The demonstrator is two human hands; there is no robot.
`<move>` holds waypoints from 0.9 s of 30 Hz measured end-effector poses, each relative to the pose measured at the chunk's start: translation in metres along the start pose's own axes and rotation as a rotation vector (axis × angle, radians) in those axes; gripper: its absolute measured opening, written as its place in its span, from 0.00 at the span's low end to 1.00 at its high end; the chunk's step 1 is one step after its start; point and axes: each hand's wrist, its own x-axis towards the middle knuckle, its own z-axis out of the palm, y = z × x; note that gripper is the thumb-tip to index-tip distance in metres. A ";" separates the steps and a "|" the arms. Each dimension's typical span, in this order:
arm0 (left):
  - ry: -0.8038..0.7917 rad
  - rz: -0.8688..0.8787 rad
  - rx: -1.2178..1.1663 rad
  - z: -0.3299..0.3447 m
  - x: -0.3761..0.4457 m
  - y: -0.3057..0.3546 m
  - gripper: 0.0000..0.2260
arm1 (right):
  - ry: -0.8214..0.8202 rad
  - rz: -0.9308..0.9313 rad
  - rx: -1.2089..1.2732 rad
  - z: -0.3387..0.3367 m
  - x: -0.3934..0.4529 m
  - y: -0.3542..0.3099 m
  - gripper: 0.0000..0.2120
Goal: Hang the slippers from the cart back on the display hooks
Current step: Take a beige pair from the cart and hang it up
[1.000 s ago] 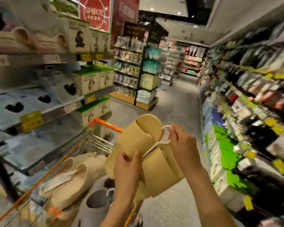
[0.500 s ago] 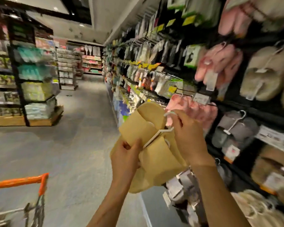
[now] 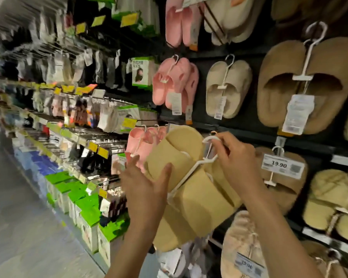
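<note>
A pair of tan-yellow slippers [image 3: 191, 207] hangs tilted on a white plastic hanger [image 3: 189, 174], held up in front of the slipper display wall. My right hand [image 3: 236, 160] pinches the hanger's hook [image 3: 209, 139] at the top, close to the dark display panel. My left hand [image 3: 147, 184] lies against the left slipper with fingers spread and thumb touching its strap. The cart is out of view.
Pink slippers [image 3: 170, 85], beige slippers [image 3: 227, 89] and brown fuzzy slippers [image 3: 309, 81] hang on the wall above. A 19.90 price tag [image 3: 282, 165] sits right of my right hand. Socks and green boxes [image 3: 84, 199] fill shelves at left, with aisle floor [image 3: 18, 217] beyond.
The view has swung from the cart and aisle to the slipper wall. Both hands carried the yellow pair up toward the display, and my left hand loosened from a grip to spread fingers.
</note>
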 end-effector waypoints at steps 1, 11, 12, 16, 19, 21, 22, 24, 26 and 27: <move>-0.042 0.031 0.028 0.004 0.010 -0.002 0.36 | 0.009 0.018 -0.034 0.002 0.001 0.001 0.05; -0.430 0.096 -0.103 0.044 0.026 -0.009 0.35 | 0.030 0.215 -0.204 -0.004 -0.032 0.012 0.09; -0.479 0.076 -0.116 0.049 0.021 -0.008 0.32 | 0.028 0.231 -0.219 -0.009 -0.037 0.015 0.09; -0.683 0.035 -0.031 0.077 -0.007 -0.004 0.27 | 0.039 0.316 -0.321 -0.040 -0.064 0.035 0.07; -0.875 0.053 0.041 0.103 -0.037 0.001 0.28 | 0.042 0.398 -0.418 -0.073 -0.086 0.054 0.06; -0.996 0.064 0.019 0.123 -0.058 0.006 0.26 | 0.045 0.473 -0.457 -0.098 -0.101 0.069 0.06; -1.050 0.075 0.006 0.133 -0.069 0.010 0.26 | 0.040 0.532 -0.464 -0.110 -0.108 0.076 0.07; -1.149 0.094 0.015 0.157 -0.090 0.018 0.27 | 0.048 0.607 -0.533 -0.134 -0.120 0.094 0.08; -1.243 0.059 0.015 0.186 -0.113 0.024 0.29 | 0.095 0.689 -0.597 -0.158 -0.126 0.110 0.08; -1.288 0.018 0.007 0.201 -0.125 0.027 0.31 | 0.120 0.714 -0.614 -0.170 -0.128 0.122 0.07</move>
